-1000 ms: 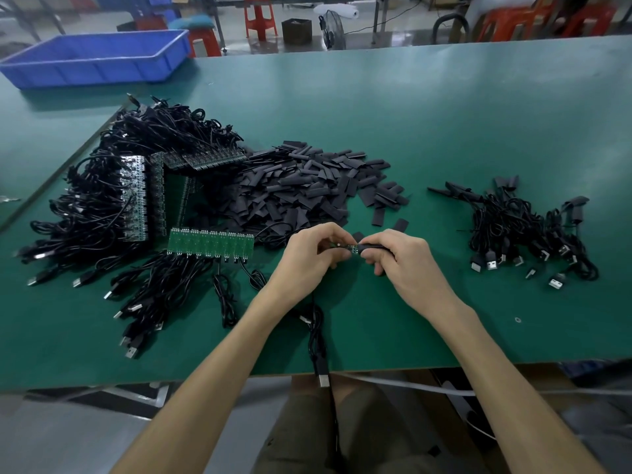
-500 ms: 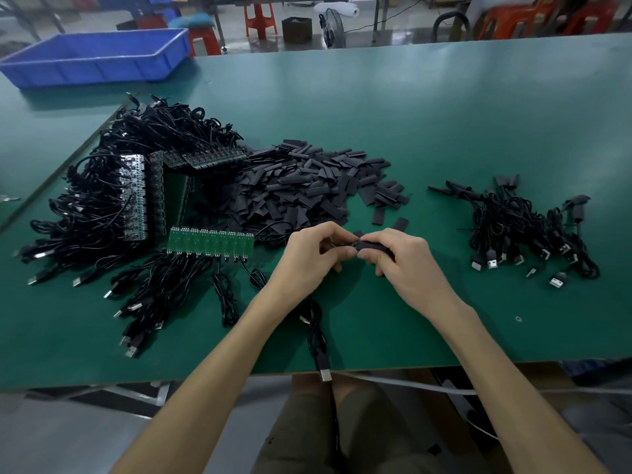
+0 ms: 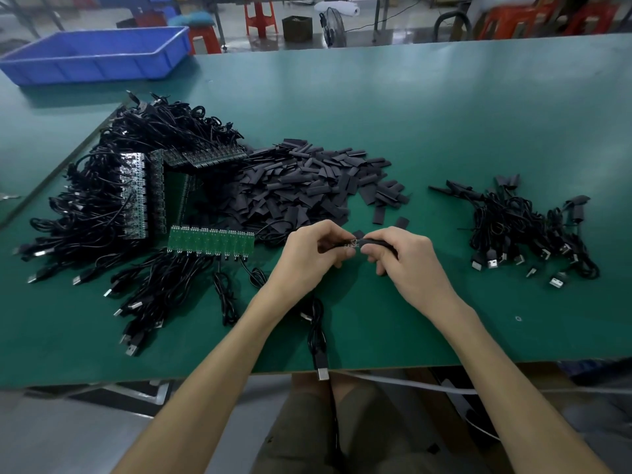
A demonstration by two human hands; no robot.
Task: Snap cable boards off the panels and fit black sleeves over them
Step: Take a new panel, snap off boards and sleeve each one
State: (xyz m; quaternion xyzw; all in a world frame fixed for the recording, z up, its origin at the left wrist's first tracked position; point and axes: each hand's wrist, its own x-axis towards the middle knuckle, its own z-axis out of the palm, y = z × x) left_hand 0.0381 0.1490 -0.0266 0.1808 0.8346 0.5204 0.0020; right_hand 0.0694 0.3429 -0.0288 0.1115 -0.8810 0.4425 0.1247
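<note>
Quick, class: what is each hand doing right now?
Left hand: pinches the cable board.
Right hand: grips a black sleeve at the board's end.

Cable board (image 3: 353, 245) mostly hidden, blue bin (image 3: 92, 68) cropped

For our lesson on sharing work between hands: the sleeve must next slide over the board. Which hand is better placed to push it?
Probably the right hand: it pinches the black sleeve, whose mouth sits at the exposed tip of the board. The left hand only steadies it from the cable side.
</note>
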